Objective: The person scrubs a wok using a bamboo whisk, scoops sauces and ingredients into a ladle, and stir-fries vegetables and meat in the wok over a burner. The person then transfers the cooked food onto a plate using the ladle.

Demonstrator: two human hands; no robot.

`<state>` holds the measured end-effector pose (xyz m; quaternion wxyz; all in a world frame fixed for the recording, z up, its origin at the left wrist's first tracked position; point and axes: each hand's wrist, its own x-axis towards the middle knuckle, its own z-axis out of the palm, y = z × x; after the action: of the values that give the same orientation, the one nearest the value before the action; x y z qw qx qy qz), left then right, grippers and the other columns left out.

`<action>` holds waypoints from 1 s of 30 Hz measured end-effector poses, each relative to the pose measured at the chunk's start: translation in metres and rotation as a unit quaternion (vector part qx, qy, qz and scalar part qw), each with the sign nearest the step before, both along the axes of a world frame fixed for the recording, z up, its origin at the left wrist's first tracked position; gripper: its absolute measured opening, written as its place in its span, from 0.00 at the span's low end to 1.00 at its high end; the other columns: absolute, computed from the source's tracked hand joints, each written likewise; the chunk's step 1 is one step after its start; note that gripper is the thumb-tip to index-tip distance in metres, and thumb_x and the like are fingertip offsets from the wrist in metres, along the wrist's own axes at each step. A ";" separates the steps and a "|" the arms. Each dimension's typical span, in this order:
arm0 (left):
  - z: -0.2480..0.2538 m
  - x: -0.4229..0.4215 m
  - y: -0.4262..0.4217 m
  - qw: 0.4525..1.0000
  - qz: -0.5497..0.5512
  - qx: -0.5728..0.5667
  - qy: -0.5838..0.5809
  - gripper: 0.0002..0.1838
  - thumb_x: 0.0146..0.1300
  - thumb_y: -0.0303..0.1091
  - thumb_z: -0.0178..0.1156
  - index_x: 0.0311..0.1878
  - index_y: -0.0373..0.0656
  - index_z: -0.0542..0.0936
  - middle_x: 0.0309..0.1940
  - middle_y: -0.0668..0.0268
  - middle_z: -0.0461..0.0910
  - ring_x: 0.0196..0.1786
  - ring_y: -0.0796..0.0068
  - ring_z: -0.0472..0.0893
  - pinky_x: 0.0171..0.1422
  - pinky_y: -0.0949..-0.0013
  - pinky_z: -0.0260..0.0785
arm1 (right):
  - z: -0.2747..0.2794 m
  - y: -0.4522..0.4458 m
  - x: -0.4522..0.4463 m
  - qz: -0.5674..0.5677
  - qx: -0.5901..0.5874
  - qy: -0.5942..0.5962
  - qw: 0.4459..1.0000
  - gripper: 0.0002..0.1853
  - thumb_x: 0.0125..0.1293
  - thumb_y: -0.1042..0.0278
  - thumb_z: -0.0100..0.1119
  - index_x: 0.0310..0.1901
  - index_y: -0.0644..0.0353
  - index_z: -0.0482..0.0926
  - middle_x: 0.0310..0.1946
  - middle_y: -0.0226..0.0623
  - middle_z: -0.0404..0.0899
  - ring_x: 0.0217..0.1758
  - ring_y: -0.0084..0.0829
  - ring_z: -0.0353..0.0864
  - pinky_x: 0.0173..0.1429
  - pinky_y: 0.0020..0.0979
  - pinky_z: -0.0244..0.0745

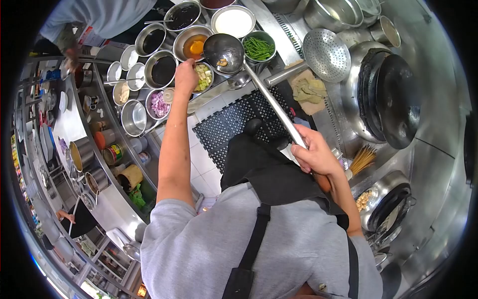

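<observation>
My right hand (316,150) is wrapped round the long metal handle of a wok ladle (271,99). The ladle's dark bowl hangs over the ingredient bowls and holds a few small pale-brown pieces (222,63). My left hand (185,76) is closed, fingers bent together, above the bowls' edges; what it grips, if anything, is hidden. Just beyond it is a steel bowl with egg yolk (196,48). To its right sits a bowl of chopped pale-green vegetable (203,77), and below it a bowl of chopped purple onion (159,103).
Bowls of dark sauce (163,70), white liquid (233,22) and cut green stalks (259,48) surround the ladle. On the right are a perforated strainer (327,55), stacked woks (398,99) and a bamboo brush (364,158). Another person's grey sleeve (99,17) shows at upper left.
</observation>
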<state>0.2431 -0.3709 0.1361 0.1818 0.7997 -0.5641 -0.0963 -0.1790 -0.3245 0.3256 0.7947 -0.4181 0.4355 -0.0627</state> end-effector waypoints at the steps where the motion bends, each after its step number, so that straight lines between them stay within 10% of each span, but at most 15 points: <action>1: 0.007 -0.001 0.000 1.000 0.009 -0.017 0.012 0.10 0.58 0.25 0.60 0.42 0.38 0.84 0.35 0.47 0.85 0.41 0.47 0.86 0.48 0.52 0.78 | 0.000 0.000 0.002 0.000 0.005 -0.006 1.000 0.27 0.68 0.80 0.52 0.70 0.65 0.66 0.22 0.24 0.68 0.14 0.15 0.63 0.18 0.23 0.64; 6: 0.069 -0.035 -0.004 0.905 0.105 -0.027 0.412 0.15 0.59 0.26 0.61 0.50 0.39 0.86 0.38 0.45 0.86 0.42 0.47 0.87 0.49 0.55 0.79 | -0.011 -0.003 0.007 -0.007 0.051 -0.059 0.997 0.23 0.68 0.80 0.51 0.65 0.66 0.68 0.21 0.26 0.68 0.13 0.15 0.63 0.16 0.23 0.63; 10: 0.014 -0.011 0.005 0.995 0.018 0.075 0.064 0.17 0.55 0.28 0.63 0.49 0.39 0.86 0.42 0.46 0.86 0.47 0.45 0.86 0.55 0.51 0.78 | -0.015 -0.001 0.008 -0.036 0.093 -0.088 0.991 0.23 0.67 0.81 0.49 0.64 0.65 0.67 0.20 0.27 0.68 0.12 0.16 0.63 0.15 0.23 0.61; 30: 0.009 -0.015 0.003 1.000 0.002 -0.007 0.030 0.15 0.56 0.30 0.64 0.47 0.42 0.87 0.34 0.49 0.86 0.39 0.51 0.87 0.48 0.55 0.78 | -0.011 0.016 -0.020 -0.086 0.105 -0.107 0.985 0.25 0.67 0.82 0.48 0.66 0.64 0.65 0.20 0.26 0.67 0.12 0.14 0.63 0.15 0.22 0.60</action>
<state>0.2276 -0.3681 0.1450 0.2045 0.7962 -0.5576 -0.1156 -0.1987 -0.3087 0.3144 0.8677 -0.2846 0.3866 -0.1294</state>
